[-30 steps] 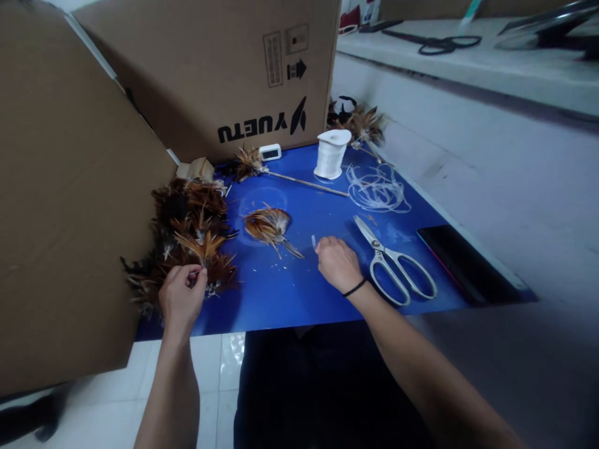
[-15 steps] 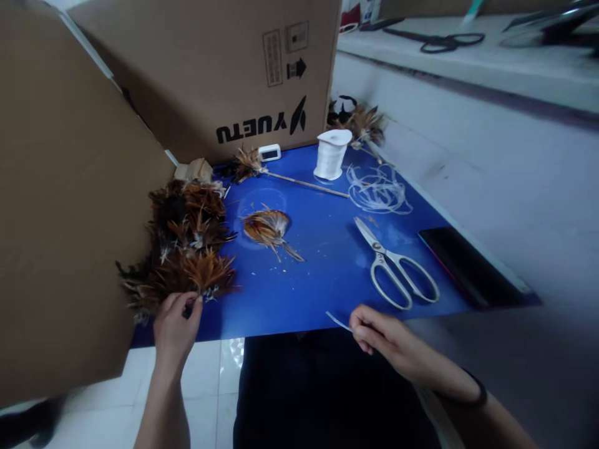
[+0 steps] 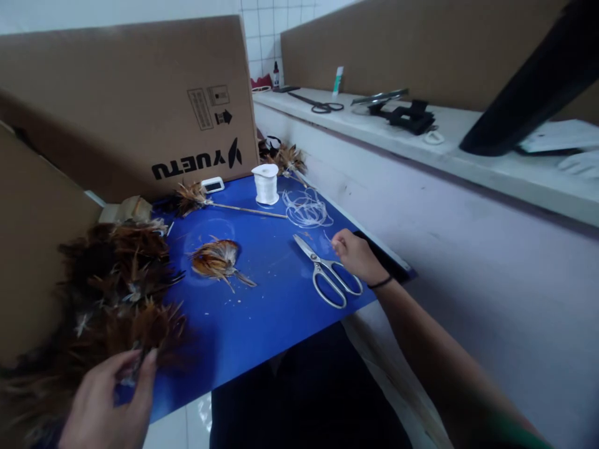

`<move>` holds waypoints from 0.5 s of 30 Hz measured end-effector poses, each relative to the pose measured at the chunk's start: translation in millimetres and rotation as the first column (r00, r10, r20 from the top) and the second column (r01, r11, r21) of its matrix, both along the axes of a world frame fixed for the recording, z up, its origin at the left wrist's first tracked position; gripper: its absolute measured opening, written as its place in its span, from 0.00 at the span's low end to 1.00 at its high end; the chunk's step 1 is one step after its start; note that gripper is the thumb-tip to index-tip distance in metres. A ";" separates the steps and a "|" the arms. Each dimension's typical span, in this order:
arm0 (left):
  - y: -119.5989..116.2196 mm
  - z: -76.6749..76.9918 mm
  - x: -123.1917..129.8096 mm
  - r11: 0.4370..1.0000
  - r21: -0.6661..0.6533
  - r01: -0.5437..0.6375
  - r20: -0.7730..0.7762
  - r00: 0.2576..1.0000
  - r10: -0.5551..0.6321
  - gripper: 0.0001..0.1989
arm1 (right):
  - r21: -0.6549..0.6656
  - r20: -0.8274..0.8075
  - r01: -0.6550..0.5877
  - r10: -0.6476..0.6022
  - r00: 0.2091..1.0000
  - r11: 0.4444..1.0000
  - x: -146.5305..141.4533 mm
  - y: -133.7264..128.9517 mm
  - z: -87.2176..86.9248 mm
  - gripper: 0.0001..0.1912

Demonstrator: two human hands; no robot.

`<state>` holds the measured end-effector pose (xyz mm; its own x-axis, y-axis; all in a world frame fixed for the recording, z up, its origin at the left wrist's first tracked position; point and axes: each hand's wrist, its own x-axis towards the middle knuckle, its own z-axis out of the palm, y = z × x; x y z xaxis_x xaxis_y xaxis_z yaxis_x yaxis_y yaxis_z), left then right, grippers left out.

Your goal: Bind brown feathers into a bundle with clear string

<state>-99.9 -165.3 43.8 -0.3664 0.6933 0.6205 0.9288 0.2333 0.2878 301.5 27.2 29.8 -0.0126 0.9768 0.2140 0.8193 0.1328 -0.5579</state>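
Observation:
My left hand (image 3: 110,399) is at the front left of the table, thumb and fingers closed around the pale base of a brown feather bundle (image 3: 147,330). That bundle lies against a pile of similar dark and rusty feather bundles (image 3: 116,262). Over the table's right side, my right hand (image 3: 358,254) pinches a short piece of white string (image 3: 326,236), its tip poking out to the left. Silver scissors (image 3: 322,268) lie just left of that hand, blades spread slightly. A loose clump of orange-brown feathers (image 3: 216,257) rests mid-table.
Behind are a white spool (image 3: 266,186), tangled white string (image 3: 309,210), a stick with feathers at one end (image 3: 248,210) and a small white device (image 3: 213,184). A dark phone (image 3: 388,259) lies partly behind my right hand. Cardboard (image 3: 126,93) walls the back; a ledge (image 3: 449,149) runs right.
My right hand has gone forward with the string, past the scissors toward the tangle and phone. My left hand stays at the front feather bundle. The view has swung right.

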 end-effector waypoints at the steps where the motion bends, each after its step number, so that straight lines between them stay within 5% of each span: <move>1: 7.8 1.4 9.9 0.991 0.027 0.129 -0.017 0.992 -0.129 0.08 | -0.008 0.070 0.019 -0.019 0.997 1.000 1.5 12.4 -2.7 0.06; 3: 27.4 -1.4 27.5 0.898 -0.041 0.438 -0.055 0.896 -0.440 0.08 | -0.043 0.234 0.071 -0.059 0.970 0.997 3.0 32.0 -6.5 0.08; 5: 48.3 -10.7 42.0 0.835 -0.127 0.535 -0.068 0.836 -0.545 0.10 | -0.103 0.356 0.078 -0.037 0.934 0.992 2.8 42.5 -8.2 0.08; 8: 71.5 -29.7 59.0 0.795 -0.285 0.536 -0.095 0.809 -0.580 0.17 | -0.105 0.416 0.059 -0.010 0.909 0.993 -1.7 41.0 -7.5 0.09; 12: 82.1 -49.3 76.0 0.775 -0.443 0.450 -0.129 0.824 -0.552 0.26 | 0.081 0.536 -0.027 -0.021 0.844 0.996 -18.2 23.6 -3.1 0.13; 15: 85.2 -54.6 87.0 0.772 -0.488 0.407 -0.129 0.841 -0.525 0.31 | 0.067 0.498 -0.175 0.119 0.859 0.982 -42.4 10.6 1.1 0.12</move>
